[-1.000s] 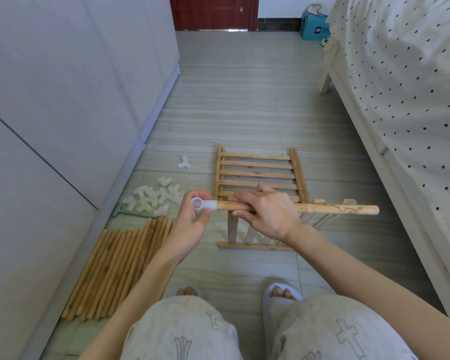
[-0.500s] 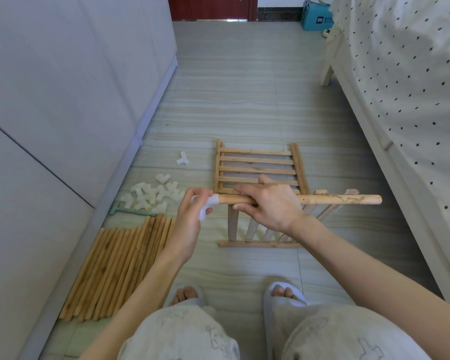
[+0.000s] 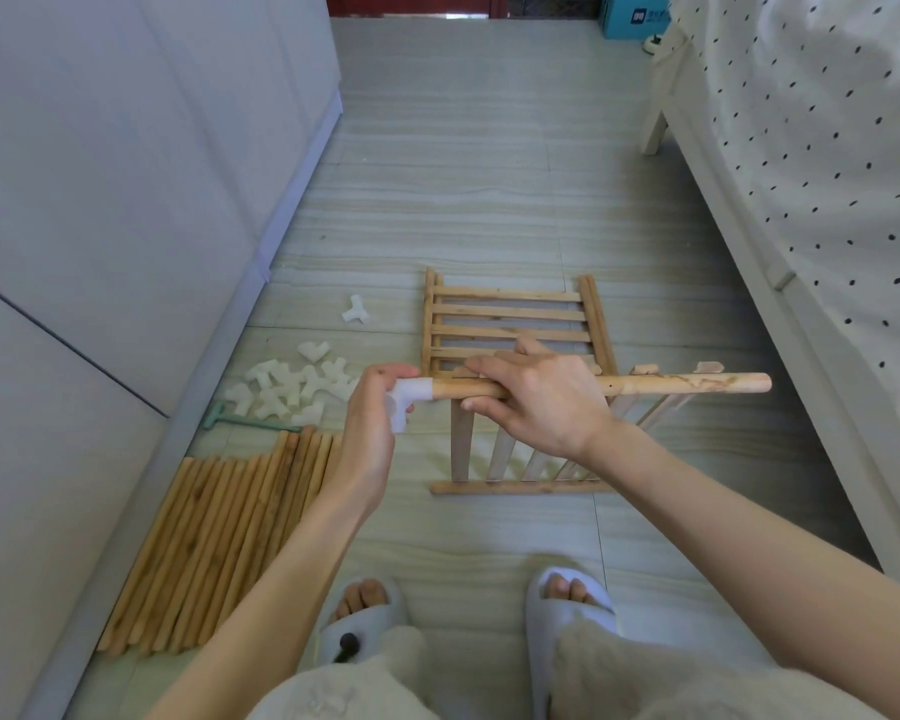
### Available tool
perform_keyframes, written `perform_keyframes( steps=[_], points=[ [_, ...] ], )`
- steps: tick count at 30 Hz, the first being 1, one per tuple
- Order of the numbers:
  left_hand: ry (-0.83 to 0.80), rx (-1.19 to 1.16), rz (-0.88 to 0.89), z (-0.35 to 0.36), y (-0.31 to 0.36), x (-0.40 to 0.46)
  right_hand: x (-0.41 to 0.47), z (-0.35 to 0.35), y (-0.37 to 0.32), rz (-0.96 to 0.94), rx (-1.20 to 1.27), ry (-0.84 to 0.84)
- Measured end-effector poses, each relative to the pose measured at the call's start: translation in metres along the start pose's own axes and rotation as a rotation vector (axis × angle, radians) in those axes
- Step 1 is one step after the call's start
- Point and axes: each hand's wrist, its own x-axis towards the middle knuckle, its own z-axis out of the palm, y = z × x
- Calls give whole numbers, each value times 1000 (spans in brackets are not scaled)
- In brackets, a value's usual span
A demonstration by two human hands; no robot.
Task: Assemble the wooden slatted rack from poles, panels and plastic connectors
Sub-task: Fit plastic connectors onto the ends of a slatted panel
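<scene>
My right hand grips a wooden pole held level above the floor, its free end pointing right. My left hand is shut on a white plastic connector that sits on the pole's left end, one socket pointing down. Below lie two slatted wooden panels: one flat, one nearer me partly hidden by my right hand. A row of spare poles lies at the left. A heap of white connectors sits beyond it, with a single one apart.
A grey cabinet front runs along the left. A bed with a dotted cover lines the right. A green tool lies by the connector heap. My slippered feet stand at the bottom. A blue box is far back.
The connector has turned on the pole's end: its open socket faced me, now it points down. My left hand wraps it more closely. The pole stays level.
</scene>
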Motion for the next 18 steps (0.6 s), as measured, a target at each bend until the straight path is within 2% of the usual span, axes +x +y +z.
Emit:
perform_keyframes(
  steps=[5, 8, 10, 13, 16, 18],
  points=[
    [-52, -58, 150, 3, -10, 6, 2, 1, 1, 0, 17, 56],
    [-96, -149, 175, 3, -9, 8, 6, -1, 2, 27, 26, 26],
    [-90, -299, 100, 0, -7, 11, 7, -1, 4, 32, 27, 13],
    [-45, -518, -149, -6, -1, 18, 7, 0, 0, 24, 28, 11],
    [-108, -287, -241, -8, 8, 26, 6, -1, -2, 10, 38, 39],
    [-166, -102, -241, -7, 14, 33, 6, -3, -3, 14, 45, 39]
  ],
)
